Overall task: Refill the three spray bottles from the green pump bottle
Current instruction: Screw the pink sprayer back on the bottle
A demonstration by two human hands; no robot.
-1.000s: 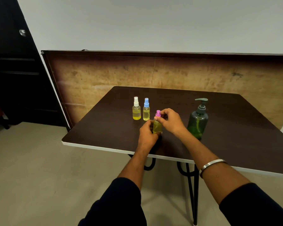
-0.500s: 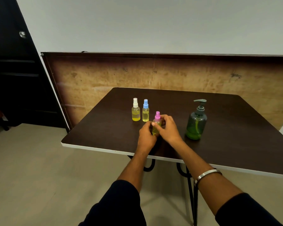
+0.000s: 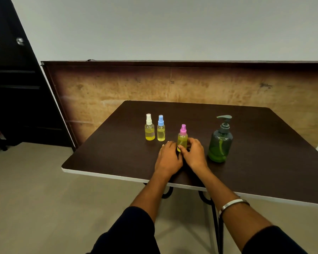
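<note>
1. The pink-capped spray bottle point(image 3: 182, 137) stands upright at the centre of the frame on the dark table point(image 3: 106, 154), cap on, yellow liquid inside.
2. The right hand point(image 3: 194, 154) curls round its lower body, thumb on the near side.
3. The left hand point(image 3: 168, 158) lies just left of it, fingers relaxed; contact cannot be told.
4. The white-capped spray bottle point(image 3: 149, 129) and blue-capped spray bottle point(image 3: 161, 130) stand side by side, upper left of the hands.
5. The green pump bottle point(image 3: 220, 142) stands right of centre.
6. No label or writing is readable on any bottle.
</note>
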